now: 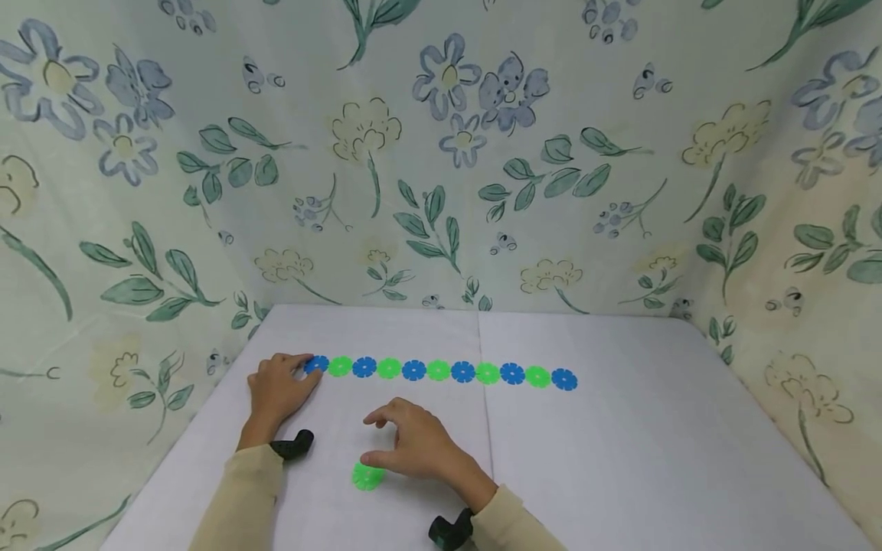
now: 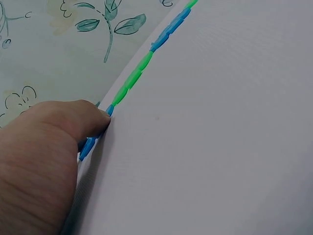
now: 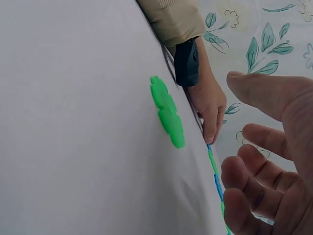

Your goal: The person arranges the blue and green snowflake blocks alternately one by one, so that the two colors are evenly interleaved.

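Note:
A row of alternating blue and green flower-shaped plastic discs runs across the table, edge to edge; one green disc (image 1: pixel 438 370) lies near its middle. At the left end, my left hand (image 1: pixel 277 385) pinches the last blue disc (image 1: pixel 317 364) between thumb and forefinger. In the left wrist view, the thumb (image 2: pixel 83 117) covers part of that blue disc (image 2: pixel 88 148). My right hand (image 1: pixel 416 444) hovers with thumb and fingers spread, holding nothing. Beneath its thumb, a separate green disc (image 1: pixel 368 477) lies on the table, shown whole in the right wrist view.
A white cloth with a crease covers the table (image 1: pixel 620 451). Floral curtains (image 1: pixel 441 176) hang behind it and at both sides. Black wrist devices sit on the left wrist (image 1: pixel 295 445) and right wrist (image 1: pixel 451 529).

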A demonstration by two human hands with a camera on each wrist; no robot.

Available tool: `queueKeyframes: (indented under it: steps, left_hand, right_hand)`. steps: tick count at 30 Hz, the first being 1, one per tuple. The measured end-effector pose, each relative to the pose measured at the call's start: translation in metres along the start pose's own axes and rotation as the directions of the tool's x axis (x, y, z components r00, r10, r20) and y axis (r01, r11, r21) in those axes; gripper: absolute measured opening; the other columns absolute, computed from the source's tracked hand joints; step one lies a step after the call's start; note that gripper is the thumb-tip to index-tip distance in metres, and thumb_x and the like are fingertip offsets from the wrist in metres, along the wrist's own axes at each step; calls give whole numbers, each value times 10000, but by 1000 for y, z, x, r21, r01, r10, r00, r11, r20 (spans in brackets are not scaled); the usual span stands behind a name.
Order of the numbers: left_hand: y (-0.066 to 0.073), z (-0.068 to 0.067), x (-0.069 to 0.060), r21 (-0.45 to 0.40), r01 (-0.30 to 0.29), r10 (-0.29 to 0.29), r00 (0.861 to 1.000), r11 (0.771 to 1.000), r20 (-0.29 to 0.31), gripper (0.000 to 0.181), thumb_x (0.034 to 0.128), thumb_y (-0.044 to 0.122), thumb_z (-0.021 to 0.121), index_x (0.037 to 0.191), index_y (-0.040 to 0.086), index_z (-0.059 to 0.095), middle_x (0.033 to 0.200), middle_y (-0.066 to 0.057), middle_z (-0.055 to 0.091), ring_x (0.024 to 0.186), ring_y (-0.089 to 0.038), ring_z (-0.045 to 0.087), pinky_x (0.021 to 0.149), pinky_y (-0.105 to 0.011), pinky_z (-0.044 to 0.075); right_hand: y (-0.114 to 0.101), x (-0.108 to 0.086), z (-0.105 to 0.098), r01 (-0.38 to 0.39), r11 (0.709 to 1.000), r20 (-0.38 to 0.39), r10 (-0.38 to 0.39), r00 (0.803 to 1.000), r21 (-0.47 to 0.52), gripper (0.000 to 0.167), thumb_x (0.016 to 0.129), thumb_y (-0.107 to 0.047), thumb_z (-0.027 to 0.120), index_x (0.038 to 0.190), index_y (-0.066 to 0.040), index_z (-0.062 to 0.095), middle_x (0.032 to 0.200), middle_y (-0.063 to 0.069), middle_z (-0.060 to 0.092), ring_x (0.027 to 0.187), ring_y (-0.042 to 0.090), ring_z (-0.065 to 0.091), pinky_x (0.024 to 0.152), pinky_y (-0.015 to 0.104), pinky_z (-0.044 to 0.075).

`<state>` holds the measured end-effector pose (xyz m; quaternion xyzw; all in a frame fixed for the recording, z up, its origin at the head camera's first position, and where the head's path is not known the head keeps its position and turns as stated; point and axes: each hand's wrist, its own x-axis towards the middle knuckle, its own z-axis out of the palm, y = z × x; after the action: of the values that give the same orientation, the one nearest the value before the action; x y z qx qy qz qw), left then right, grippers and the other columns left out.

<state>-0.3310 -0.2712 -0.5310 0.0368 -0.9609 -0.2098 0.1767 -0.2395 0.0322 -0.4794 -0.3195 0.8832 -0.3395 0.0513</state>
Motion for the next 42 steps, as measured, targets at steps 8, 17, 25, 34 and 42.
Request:
queueKeyframes:
  steps: [8, 17, 25, 34, 42]
  left_hand:
    - [-1, 0, 1, -12, 3, -3, 1000, 1000, 5, 471, 916, 433, 666, 1311, 176, 665, 1278, -210, 602, 1142, -415, 509, 867, -574, 319]
    - [0, -5, -3, 0, 6, -6, 1000, 1000, -15, 465, 919, 415, 671, 1302, 151, 671, 1264, -226, 608, 1137, -429, 511, 848, -574, 320]
    - [-2, 0, 0, 7, -7, 7, 1000, 1000, -18, 476, 918, 433, 667, 1307, 158, 666, 1269, -228, 603, 1130, -433, 512, 851, -581, 322]
    - [-1, 3, 1, -4, 4, -4, 1000, 1000, -2, 486, 913, 453, 660, 1310, 174, 666, 1275, -208, 604, 1148, -413, 509, 869, -569, 319]
    - [0, 3, 1, -6, -1, 1, 1000, 1000, -13, 474, 914, 436, 663, 1305, 169, 668, 1272, -215, 604, 1147, -423, 508, 864, -577, 316]
  right_hand:
    - [4, 2, 11, -29, 996, 38, 32, 999, -79, 534, 779, -569, 795, 1233, -312, 684, 1100, -84, 640, 815, -13, 558, 715, 201, 450]
    - [4, 2, 20, 0, 986, 82, 14, 997, -167, 575, 735, -640, 790, 1230, -374, 671, 1069, -154, 607, 905, -22, 561, 758, 221, 458]
    - [4, 0, 19, 11, 980, 104, 10, 995, -201, 572, 708, -596, 833, 1205, -353, 687, 1028, -155, 602, 864, -40, 532, 735, 209, 427]
    - [4, -2, 18, 16, 977, 137, 14, 991, -212, 540, 708, -585, 838, 1180, -367, 691, 971, -191, 582, 843, -53, 511, 768, 225, 417]
    - [1, -2, 18, 35, 977, 152, -3, 988, -210, 486, 731, -555, 837, 1152, -357, 697, 894, -212, 565, 788, -78, 485, 718, 191, 396]
